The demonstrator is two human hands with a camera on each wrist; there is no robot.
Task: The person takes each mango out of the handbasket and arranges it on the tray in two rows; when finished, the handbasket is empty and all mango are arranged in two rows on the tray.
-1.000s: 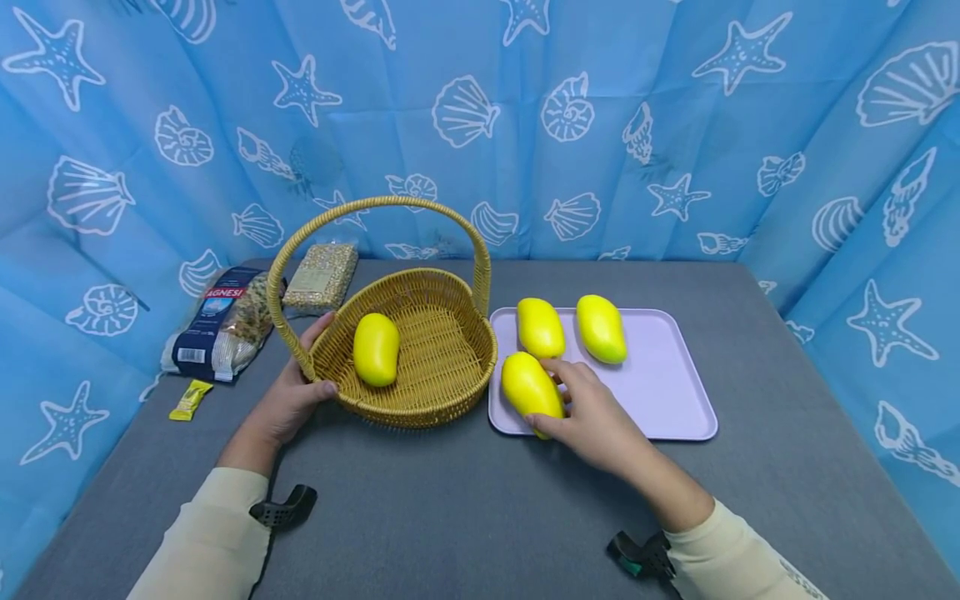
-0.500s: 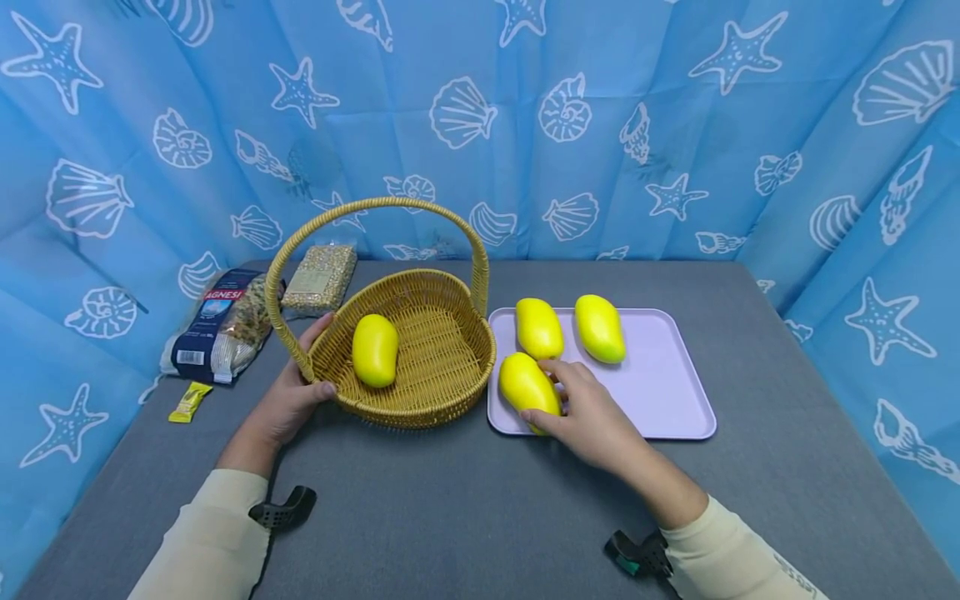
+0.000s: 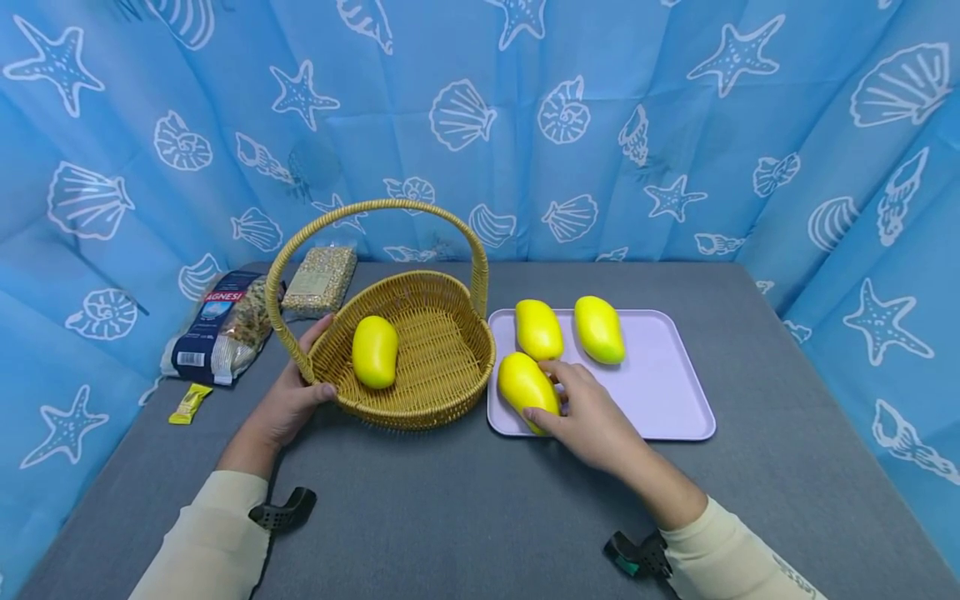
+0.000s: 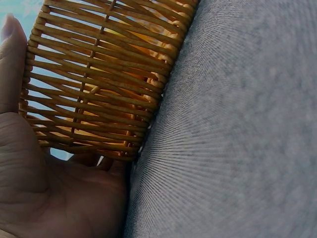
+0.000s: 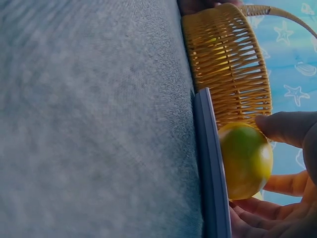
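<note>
The left hand [image 3: 295,398] grips the basket [image 3: 446,354]. On the tray [image 3: 663,383] right of the basket, the right hand [image 3: 598,419] holds a mango [image 3: 525,385]. It may be hard and slippery, so hug its middle.

Head view: left hand [image 3: 294,398], fingers partly hidden by wicker basket [image 3: 442,367]; right hand [image 3: 592,421] covers part of gripped mango [image 3: 527,388]; print on small yellow packet [image 3: 191,403] illegible. Left wrist: basket cut off at top edge. Right wrist: cloth [image 5: 99,129] blurred.

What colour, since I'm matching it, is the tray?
The tray is pale lilac, clearest in the head view.
</note>
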